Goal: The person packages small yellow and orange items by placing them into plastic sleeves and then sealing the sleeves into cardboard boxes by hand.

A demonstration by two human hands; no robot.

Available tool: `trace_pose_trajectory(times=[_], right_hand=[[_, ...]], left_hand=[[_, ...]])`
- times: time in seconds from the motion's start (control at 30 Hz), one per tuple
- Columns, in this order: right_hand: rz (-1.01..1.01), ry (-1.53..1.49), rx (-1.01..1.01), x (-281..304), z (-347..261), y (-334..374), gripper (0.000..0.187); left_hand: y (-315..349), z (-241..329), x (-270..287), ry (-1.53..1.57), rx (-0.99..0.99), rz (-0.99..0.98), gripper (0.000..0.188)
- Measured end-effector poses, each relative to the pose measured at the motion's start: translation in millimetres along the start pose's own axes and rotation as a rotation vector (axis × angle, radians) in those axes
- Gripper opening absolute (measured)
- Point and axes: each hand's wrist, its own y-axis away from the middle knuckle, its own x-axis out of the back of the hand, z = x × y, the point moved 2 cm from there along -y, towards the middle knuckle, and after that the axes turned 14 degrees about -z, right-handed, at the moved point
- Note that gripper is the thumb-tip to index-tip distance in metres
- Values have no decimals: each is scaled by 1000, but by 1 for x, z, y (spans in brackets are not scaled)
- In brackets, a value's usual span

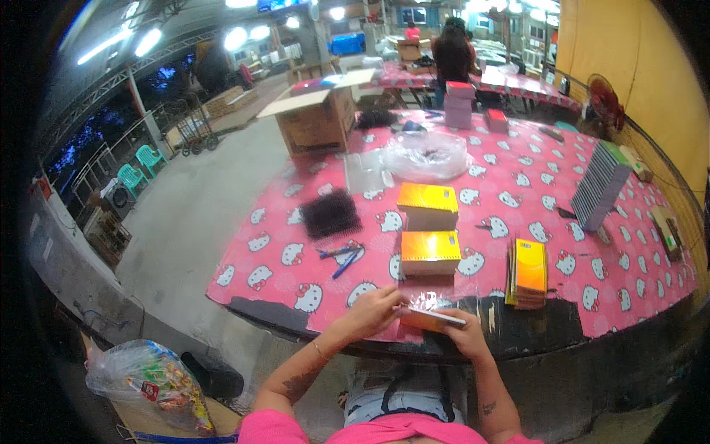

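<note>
My right hand point(469, 337) grips the right end of a small notepad point(425, 321) with an orange cover and white page edges, held tilted just over the table's near edge. At its left end, the curled fingers of my left hand point(376, 311) are pinched together; what lies between them is too small to make out. Shiny clear plastic point(429, 300) lies just beyond the notepad. Ahead stand a stack of yellow-orange notepads point(430, 248) and another stack point(427, 197) behind it. To the right leans a third pile of notepads point(529, 266).
Left of the stacks lie black binding coils point(330, 214) and a blue pen point(347, 263). Farther back are a clear plastic bag point(425, 155) and an open cardboard box point(314, 122). A tall stack of striped-edged pads point(600, 185) stands right. A person point(452, 55) stands beyond the table.
</note>
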Motion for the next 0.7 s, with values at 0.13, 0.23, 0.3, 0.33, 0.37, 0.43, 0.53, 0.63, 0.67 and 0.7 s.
trace_pose_trajectory(times=[0.13, 0.23, 0.3, 0.33, 0.37, 0.43, 0.53, 0.63, 0.67, 0.7], right_hand=[[-7, 19, 37, -1, 2, 0, 26], [28, 6, 20, -1, 8, 0, 27], [73, -48, 16, -4, 5, -1, 27], [115, -76, 34, -5, 3, -2, 27], [150, -106, 45, -9, 1, -3, 26], [197, -174, 58, -16, -7, -2, 27], [183, -190, 85, -22, -17, -7, 28], [135, -110, 84, -29, -3, -6, 28], [156, -126, 78, -30, -8, -5, 29], [178, -142, 71, -30, -14, -5, 29]], left_hand=[[-7, 4, 1, 6, -23, 3, 24], [-11, 2, -4, -190, -48, 36, 28], [-11, 12, -11, -332, 81, 88, 51], [-12, 23, -14, -479, 120, 178, 58], [-8, 32, -21, -624, 167, 269, 64], [13, 29, -64, -610, 186, 184, 79], [31, 27, -90, -575, 119, 243, 80], [-4, 31, -24, -615, 261, 378, 85], [-4, 30, -28, -626, 275, 313, 85], [4, 32, -43, -596, 211, 269, 85]])
